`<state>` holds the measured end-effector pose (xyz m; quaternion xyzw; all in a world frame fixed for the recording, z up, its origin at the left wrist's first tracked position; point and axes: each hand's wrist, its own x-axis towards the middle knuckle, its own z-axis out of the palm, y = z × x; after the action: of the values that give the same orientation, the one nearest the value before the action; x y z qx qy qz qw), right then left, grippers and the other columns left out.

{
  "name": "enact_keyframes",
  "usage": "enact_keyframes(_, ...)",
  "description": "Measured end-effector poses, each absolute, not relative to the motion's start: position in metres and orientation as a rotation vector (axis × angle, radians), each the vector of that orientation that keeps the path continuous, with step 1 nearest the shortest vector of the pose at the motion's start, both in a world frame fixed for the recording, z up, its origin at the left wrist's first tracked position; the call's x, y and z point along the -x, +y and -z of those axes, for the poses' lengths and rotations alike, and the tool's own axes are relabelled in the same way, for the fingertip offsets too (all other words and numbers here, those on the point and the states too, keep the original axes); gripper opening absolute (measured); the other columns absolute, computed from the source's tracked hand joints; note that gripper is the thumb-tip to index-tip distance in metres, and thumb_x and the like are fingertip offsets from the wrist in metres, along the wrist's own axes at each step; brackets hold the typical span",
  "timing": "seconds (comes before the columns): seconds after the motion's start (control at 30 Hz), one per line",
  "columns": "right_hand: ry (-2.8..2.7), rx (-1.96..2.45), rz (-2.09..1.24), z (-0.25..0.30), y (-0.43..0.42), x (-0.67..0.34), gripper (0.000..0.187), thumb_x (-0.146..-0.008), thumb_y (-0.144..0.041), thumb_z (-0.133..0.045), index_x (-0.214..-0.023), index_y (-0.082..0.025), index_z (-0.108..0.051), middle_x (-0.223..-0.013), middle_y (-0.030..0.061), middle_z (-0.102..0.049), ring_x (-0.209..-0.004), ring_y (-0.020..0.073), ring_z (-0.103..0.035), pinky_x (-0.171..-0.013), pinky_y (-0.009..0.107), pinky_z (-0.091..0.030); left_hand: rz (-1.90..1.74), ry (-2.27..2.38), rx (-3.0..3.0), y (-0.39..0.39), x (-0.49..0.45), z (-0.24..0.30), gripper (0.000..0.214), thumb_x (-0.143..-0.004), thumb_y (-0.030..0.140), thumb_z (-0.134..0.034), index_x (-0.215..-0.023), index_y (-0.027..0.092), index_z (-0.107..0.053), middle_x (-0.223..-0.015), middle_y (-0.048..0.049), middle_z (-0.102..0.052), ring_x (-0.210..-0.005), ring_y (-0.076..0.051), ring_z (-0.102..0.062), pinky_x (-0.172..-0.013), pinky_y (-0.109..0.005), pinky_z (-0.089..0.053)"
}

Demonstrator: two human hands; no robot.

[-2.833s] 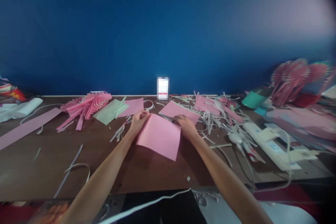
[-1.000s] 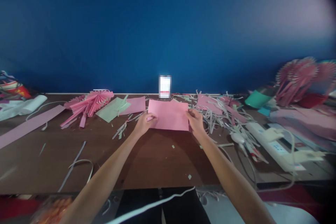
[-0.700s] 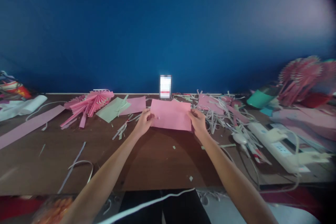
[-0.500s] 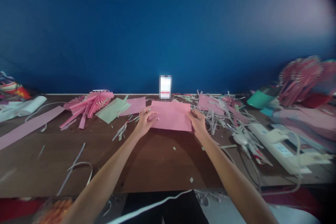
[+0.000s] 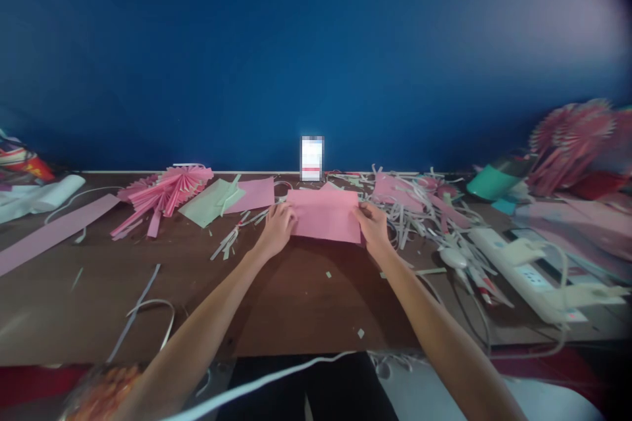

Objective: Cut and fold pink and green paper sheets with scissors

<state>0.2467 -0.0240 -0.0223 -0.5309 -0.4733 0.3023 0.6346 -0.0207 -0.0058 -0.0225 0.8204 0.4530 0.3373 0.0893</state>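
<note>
A pink paper sheet (image 5: pixel 324 214) lies nearly flat on the brown table (image 5: pixel 276 296), in the middle near the far edge. My left hand (image 5: pixel 277 229) grips its left edge with fingers curled over the paper. On the other side, my right hand (image 5: pixel 374 226) pinches the right edge. Both forearms reach forward across the table.
Pink folded paper fans (image 5: pixel 160 196), a green sheet (image 5: pixel 211 201) and another pink sheet (image 5: pixel 255 193) lie left. A heap of paper strips (image 5: pixel 419 207) lies right, beside a white power strip (image 5: pixel 523 270). A small white card (image 5: pixel 312 158) stands against the blue wall. More pink fans (image 5: pixel 573 145) are far right.
The pink sheet was turned from a slanted position near me to level and farther away, then lowered toward the table. My left hand shifted its grip on the left edge.
</note>
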Motion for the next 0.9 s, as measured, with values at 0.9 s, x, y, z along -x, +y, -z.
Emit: enact_keyframes(0.9,-0.862,1.128,-0.492,0.019,-0.018,-0.257,0.023,-0.067,-0.036,-0.068,-0.075,-0.017,-0.059,-0.063,-0.0030,-0.050,-0.059,0.0105,-0.043,-0.054,0.022,-0.035,-1.345,1.809,-2.032,-0.002,0.054,0.019,0.024,-0.078,0.016,-0.052,-0.100,0.022,-0.060,-0.099,-0.0075,-0.065,-0.090,-0.024,-0.058,-0.083,-0.035,-0.039)
